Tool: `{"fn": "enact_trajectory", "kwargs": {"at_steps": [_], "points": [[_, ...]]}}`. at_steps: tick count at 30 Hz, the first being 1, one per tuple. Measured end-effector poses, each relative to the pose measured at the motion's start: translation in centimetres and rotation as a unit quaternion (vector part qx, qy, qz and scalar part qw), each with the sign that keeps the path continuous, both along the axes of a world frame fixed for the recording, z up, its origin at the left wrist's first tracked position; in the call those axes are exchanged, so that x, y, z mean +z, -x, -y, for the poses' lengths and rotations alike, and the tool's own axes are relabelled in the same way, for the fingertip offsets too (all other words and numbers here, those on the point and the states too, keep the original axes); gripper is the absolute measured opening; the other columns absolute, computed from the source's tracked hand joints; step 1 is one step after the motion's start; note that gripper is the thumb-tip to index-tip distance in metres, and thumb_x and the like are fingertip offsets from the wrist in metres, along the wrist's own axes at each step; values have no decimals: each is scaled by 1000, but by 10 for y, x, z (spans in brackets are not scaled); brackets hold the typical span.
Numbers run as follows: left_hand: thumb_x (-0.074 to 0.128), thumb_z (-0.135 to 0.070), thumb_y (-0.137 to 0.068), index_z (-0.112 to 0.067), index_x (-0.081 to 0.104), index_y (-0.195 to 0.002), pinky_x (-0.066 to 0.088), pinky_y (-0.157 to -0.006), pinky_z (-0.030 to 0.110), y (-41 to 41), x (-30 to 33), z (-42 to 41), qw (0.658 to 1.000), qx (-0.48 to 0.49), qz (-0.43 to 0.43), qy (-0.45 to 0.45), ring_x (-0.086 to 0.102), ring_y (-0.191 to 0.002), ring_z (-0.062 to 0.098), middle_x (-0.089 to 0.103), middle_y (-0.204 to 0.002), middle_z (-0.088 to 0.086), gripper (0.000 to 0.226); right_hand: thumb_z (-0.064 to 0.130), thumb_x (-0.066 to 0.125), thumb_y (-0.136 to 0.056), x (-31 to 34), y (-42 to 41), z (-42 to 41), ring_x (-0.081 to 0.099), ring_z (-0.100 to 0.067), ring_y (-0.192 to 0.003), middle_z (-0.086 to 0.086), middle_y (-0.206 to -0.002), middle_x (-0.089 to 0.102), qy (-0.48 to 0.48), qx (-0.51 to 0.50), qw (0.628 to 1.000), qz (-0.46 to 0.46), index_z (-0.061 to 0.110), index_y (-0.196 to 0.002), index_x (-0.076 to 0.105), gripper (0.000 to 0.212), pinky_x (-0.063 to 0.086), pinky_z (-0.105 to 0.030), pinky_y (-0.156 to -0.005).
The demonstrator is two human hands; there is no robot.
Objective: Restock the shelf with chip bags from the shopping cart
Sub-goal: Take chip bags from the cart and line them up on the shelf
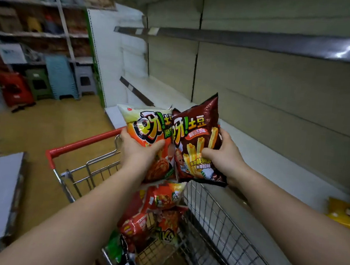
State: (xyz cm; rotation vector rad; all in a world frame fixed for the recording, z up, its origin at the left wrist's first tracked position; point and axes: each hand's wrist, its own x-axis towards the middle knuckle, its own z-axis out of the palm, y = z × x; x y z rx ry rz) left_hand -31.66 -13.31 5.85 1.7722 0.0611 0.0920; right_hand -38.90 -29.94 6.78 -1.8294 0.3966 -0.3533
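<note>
Chip bags, two, held up over shopping cart point(107, 164) w/ rest of stock still piled in its basket. Head view only:

Left hand point(140, 148) gripping orange bag point(148, 129) at lower half, thumb across front. Right hand point(223, 154) gripping dark brown bag point(195, 138) from its right side, fingers curled into front. Bags touching, brown edge overlapping orange. Both just above cart's far end, near shelf point(274, 161) running along cart's right side. Shelf board bare beside cart; yellow bag point(341, 214) already lying on it farther along, toward cart's near end.

Step in hand, prob.: carry pair to shelf & set down. To do well: swing both right of cart, clear of wire rim so corners don't snag. Stand upright, labels front, against back panel. Place one at a time, brown first since nearer shelf. Keep grip light, puffed bags crush & slide easily. Let go only once bag stands w/o tipping.
</note>
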Motion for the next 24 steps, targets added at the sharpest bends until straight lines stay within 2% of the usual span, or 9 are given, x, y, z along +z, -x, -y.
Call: {"fn": "enact_trajectory", "kwargs": {"at_steps": [3,8,16,21,24], "points": [[82,-36,-69,-22,19,-145,37,-105,54,20,29,12,999,-20,36,-4,45,-128,31,46,-139,7,100,8,68,-78,28,28,9,60,-24,-105,-2,-118,60,14,-19,999,33,23,-140,33,73,49,-47,-94],[79,-35,-72,-22,16,-146,36,-106,51,61,80,36,994,-54,97,3,44,-128,30,43,-140,8,98,5,67,-79,76,80,28,59,-26,-106,-2,-113,58,18,-46,996,71,24,-142,28,76,49,-49,-93],[78,-38,-73,-20,17,-145,37,-103,48,108,145,74,975,-134,177,6,45,-127,29,43,-140,8,96,4,67,-79,145,154,42,59,-21,-102,-2,-115,57,71,-139,979,132,20,-140,32,72,50,-39,-87],[80,-46,-67,-20,22,-143,38,-100,42,117,180,96,950,-197,244,8,47,-125,26,48,-136,5,99,6,68,-76,177,191,54,61,-23,-102,-2,-114,60,96,-213,959,161,22,-136,37,69,51,-45,-91],[79,-46,-68,-20,26,-142,39,-96,37,127,193,112,938,-233,258,17,49,-123,25,51,-134,4,94,4,67,-78,190,212,55,59,-19,-99,1,-110,59,114,-250,945,176,21,-137,37,68,52,-36,-83]]}}
